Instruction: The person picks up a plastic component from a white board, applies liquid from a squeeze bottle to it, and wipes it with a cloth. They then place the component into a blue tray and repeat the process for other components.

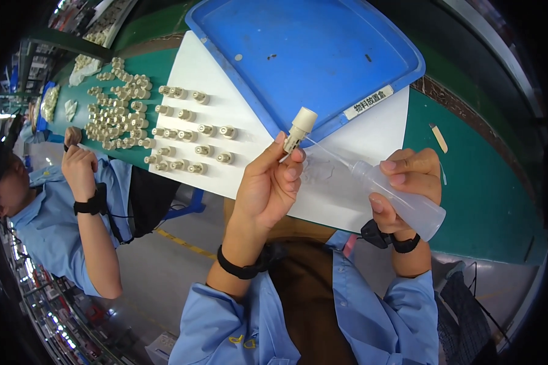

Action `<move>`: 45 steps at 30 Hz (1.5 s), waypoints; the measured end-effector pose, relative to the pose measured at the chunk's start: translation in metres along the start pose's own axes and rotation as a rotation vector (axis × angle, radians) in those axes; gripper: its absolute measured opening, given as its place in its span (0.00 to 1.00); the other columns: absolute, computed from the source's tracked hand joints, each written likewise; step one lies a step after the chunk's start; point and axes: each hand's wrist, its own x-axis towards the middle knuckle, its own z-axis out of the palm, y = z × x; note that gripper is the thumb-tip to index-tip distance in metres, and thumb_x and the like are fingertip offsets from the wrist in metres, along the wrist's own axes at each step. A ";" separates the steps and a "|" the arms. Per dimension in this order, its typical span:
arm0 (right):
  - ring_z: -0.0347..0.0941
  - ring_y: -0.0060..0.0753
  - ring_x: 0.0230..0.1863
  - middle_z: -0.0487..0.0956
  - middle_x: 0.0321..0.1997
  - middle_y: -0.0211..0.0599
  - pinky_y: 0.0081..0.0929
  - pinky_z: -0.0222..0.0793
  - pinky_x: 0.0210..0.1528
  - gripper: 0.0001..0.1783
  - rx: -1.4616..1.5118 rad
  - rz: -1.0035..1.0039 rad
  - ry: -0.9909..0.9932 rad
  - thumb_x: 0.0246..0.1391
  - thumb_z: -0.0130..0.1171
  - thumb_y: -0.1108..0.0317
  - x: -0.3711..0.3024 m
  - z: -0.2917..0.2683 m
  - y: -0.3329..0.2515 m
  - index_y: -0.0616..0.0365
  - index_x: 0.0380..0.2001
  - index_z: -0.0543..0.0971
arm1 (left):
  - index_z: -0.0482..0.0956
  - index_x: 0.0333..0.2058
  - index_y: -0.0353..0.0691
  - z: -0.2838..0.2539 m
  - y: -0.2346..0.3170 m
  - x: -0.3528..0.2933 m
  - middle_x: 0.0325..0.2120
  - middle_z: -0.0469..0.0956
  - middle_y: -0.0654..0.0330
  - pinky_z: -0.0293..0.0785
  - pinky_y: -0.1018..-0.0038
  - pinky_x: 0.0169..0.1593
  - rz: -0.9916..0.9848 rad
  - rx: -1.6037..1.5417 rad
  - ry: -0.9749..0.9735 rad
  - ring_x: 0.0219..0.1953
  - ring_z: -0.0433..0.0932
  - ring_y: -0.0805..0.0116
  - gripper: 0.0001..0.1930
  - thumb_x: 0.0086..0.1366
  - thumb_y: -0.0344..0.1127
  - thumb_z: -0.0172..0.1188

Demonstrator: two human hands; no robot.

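Between the fingertips of my left hand (273, 182) is a small cream plastic fitting (299, 129), its wider cylindrical end tilted up and away. My right hand (411, 182) grips a translucent squeeze bottle (402, 204), which lies slanted with its base toward the lower right. The bottle's thin nozzle (332, 151) points up and left, its tip close to the fitting; whether they touch I cannot tell. To the left of my left hand, several similar fittings (204, 150) stand spread over a white sheet (225, 103).
A blue tray (408, 70) with a label covers the far part of the sheet. Many more fittings (119, 115) crowd the green table (158, 58) at left. A cream-handled tool (438, 139) lies at right. A co-worker in a blue shirt (61, 243) sits at left, one hand (80, 170) raised near the table.
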 end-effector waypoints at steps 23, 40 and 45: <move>0.69 0.32 0.29 0.72 0.30 0.42 0.21 0.65 0.30 0.15 -0.238 -0.041 0.311 0.38 0.63 0.79 0.008 -0.011 0.020 0.63 0.32 0.73 | 0.79 0.30 0.41 0.065 0.196 0.027 0.30 0.77 0.53 0.74 0.64 0.34 0.933 2.773 0.950 0.32 0.78 0.54 0.09 0.46 0.30 0.61; 0.66 0.31 0.34 0.72 0.34 0.40 0.22 0.64 0.37 0.13 -0.216 0.107 0.365 0.45 0.60 0.75 0.003 -0.022 0.042 0.63 0.36 0.72 | 0.76 0.34 0.40 0.022 0.210 0.070 0.34 0.77 0.50 0.75 0.65 0.37 0.600 2.916 1.057 0.36 0.78 0.54 0.13 0.48 0.35 0.60; 0.66 0.27 0.33 0.72 0.37 0.41 0.20 0.63 0.34 0.14 -0.150 0.259 0.560 0.50 0.57 0.70 -0.007 -0.034 0.054 0.65 0.40 0.70 | 0.74 0.37 0.34 0.088 0.125 -0.001 0.31 0.76 0.56 0.72 0.69 0.33 1.159 2.370 0.592 0.31 0.76 0.61 0.15 0.53 0.37 0.61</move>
